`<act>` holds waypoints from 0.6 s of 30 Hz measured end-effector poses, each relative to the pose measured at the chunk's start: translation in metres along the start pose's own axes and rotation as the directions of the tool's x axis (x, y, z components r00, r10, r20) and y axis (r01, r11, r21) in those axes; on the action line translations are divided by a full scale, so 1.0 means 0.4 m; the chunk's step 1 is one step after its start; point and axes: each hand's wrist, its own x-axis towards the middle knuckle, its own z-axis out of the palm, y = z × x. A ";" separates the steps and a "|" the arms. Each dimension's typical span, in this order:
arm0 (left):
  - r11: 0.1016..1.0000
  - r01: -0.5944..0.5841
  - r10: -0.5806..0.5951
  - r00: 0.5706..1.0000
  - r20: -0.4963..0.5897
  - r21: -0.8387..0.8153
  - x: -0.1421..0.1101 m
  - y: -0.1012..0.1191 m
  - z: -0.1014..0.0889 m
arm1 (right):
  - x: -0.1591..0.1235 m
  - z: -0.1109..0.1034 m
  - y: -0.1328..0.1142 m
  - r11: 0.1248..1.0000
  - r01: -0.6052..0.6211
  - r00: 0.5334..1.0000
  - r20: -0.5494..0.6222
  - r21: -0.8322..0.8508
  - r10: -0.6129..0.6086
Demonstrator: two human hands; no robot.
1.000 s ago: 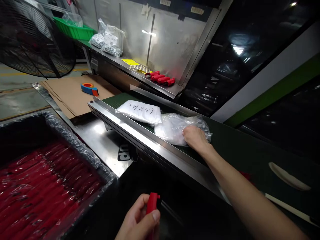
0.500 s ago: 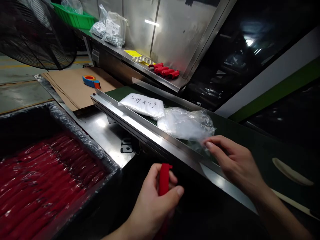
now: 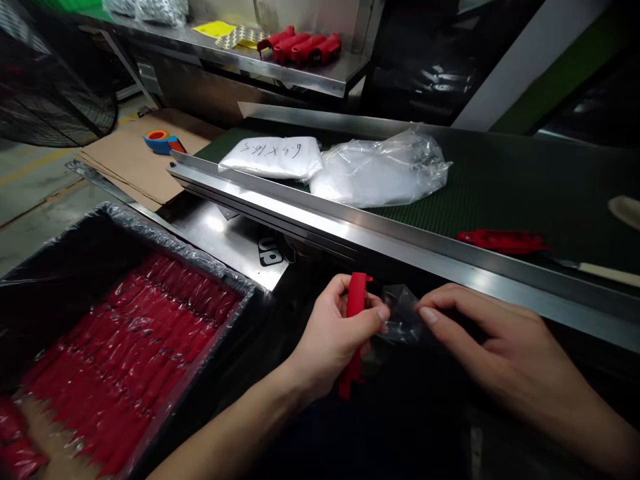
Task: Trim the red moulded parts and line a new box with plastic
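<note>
My left hand (image 3: 333, 333) is closed round a slim red plastic part (image 3: 354, 343), held upright in front of me below the conveyor's metal rail (image 3: 350, 230). My right hand (image 3: 495, 347) pinches a small clear plastic bag (image 3: 400, 320) by its edge, right beside the red part. On the green belt (image 3: 500, 187) behind lie a loose stack of clear bags (image 3: 380, 170) and a white packet with handwriting (image 3: 273, 157). Another red part (image 3: 500, 240) rests on the belt to the right.
A black bin lined with plastic (image 3: 165, 237) at my left holds several bagged red parts (image 3: 125, 360). Several red parts (image 3: 300, 47) sit on the steel shelf behind. A tape dispenser (image 3: 163, 141) lies on cardboard (image 3: 130, 160). A fan (image 3: 50, 100) stands far left.
My right hand left the bag stack on the belt and came down with one small clear bag. My left hand raised the red part to meet it. The view tilted down.
</note>
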 end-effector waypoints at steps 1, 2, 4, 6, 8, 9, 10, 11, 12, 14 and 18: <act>1.000 0.002 -0.002 1.000 0.003 0.014 0.000 -0.006 0.001 | -0.008 0.002 0.005 1.000 -0.023 1.000 0.002 0.013 0.023; 0.999 0.004 -0.004 1.000 0.001 0.032 0.000 -0.010 0.003 | -0.015 0.004 0.010 0.999 -0.045 0.999 0.013 0.027 0.045; 0.998 0.021 -0.022 1.000 0.009 0.053 -0.001 -0.017 0.007 | -0.027 0.008 0.017 0.997 -0.058 0.998 0.023 0.049 0.057; 0.998 0.045 -0.047 0.998 0.048 0.051 -0.003 -0.022 0.011 | -0.035 0.013 0.024 0.998 -0.046 0.999 0.023 0.046 0.045; 0.997 0.049 -0.052 0.997 0.052 0.067 -0.004 -0.030 0.017 | -0.042 0.019 0.030 0.999 -0.030 1.000 0.009 0.024 0.030; 0.996 0.043 -0.046 0.998 0.039 0.077 -0.004 -0.035 0.020 | -0.046 0.023 0.032 1.000 -0.021 1.000 -0.001 0.011 0.021; 0.996 0.039 -0.041 0.999 0.021 0.082 -0.003 -0.040 0.024 | -0.051 0.027 0.034 1.000 -0.010 1.000 -0.025 -0.012 0.009; 0.996 0.039 -0.039 0.999 0.003 0.082 -0.002 -0.045 0.028 | -0.056 0.032 0.035 0.999 0.010 0.997 -0.081 -0.052 -0.015; 0.996 0.044 -0.043 0.999 -0.010 0.075 0.000 -0.050 0.032 | -0.063 0.037 0.035 0.994 0.035 0.987 -0.153 -0.104 -0.051; 0.997 0.060 -0.058 0.998 -0.026 0.054 0.003 -0.057 0.039 | -0.078 0.046 0.032 0.981 0.081 0.949 -0.288 -0.177 -0.131; 0.990 0.130 -0.130 0.992 -0.001 0.056 0.006 -0.057 0.052 | -0.107 0.066 0.023 0.995 -0.008 0.991 -0.130 0.098 0.021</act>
